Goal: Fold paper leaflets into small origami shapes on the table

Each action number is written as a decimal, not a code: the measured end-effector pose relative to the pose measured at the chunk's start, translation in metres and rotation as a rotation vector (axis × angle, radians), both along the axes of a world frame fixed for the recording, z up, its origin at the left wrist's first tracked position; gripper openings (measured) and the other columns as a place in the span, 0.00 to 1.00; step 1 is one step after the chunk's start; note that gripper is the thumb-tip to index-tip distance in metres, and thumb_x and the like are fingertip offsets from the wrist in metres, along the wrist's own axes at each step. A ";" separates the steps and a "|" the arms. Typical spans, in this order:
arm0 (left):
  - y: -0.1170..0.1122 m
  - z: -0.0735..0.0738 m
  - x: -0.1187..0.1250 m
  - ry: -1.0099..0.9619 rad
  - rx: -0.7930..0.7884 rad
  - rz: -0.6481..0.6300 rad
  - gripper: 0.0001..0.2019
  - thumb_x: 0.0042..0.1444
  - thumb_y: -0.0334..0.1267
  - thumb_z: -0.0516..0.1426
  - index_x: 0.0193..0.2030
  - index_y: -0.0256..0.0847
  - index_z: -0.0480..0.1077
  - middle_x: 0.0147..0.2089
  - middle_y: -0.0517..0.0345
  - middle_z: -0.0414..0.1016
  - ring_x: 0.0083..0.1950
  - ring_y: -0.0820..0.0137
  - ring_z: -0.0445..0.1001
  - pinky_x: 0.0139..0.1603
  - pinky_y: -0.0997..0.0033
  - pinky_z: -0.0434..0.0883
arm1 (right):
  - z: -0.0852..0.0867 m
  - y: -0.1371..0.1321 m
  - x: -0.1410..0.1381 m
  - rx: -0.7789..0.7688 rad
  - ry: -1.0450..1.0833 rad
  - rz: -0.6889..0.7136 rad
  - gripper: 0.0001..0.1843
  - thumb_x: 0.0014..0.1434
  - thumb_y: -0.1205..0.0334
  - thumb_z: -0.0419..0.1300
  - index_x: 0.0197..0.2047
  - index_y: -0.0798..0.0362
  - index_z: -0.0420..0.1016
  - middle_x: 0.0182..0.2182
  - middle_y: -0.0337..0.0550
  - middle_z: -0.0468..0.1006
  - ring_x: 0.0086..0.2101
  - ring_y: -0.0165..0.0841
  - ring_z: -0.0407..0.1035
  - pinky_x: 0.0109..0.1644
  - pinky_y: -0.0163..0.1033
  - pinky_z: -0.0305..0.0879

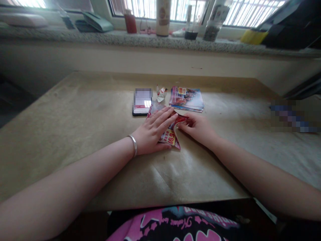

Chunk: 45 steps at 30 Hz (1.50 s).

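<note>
A printed paper sheet (168,136) in red and pink, with yellow price marks, lies on the table in front of me. My left hand (156,129) rests flat over it, fingers stretched out, with a silver bangle at the wrist. At the sheet's right side, my right hand (197,125) pinches an edge that curls up off the table. Just beyond the sheet stands a small folded paper figure (161,94). To its right sits a stack of printed paper sheets (187,98). A phone (141,106) with its screen lit lies to the left, close to the paper.
The table (75,134) reaches a wall below a granite window sill (105,37). On the sill are a red bottle (130,21), a tall cream container (163,18), a glasses case (97,21) and a yellow and black object (254,36). A blurred, patterned item (291,117) lies at the right.
</note>
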<state>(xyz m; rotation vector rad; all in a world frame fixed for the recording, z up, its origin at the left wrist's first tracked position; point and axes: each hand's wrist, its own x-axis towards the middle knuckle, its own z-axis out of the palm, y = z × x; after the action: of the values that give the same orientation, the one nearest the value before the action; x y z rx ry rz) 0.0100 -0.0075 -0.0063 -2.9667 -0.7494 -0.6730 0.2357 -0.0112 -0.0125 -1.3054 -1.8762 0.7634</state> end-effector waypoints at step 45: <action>-0.005 0.012 -0.009 -0.003 0.144 0.163 0.41 0.56 0.51 0.55 0.70 0.36 0.45 0.68 0.42 0.56 0.65 0.55 0.60 0.65 0.57 0.55 | 0.003 -0.004 -0.017 -0.069 0.180 0.030 0.10 0.53 0.58 0.61 0.37 0.52 0.72 0.30 0.40 0.78 0.28 0.31 0.72 0.31 0.36 0.69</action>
<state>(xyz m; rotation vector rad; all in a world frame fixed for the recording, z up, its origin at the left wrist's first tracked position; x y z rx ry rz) 0.0009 -0.0126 0.0053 -2.7404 -0.8911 -0.6890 0.2190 -0.0150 -0.0095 -1.2101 -1.7434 0.9362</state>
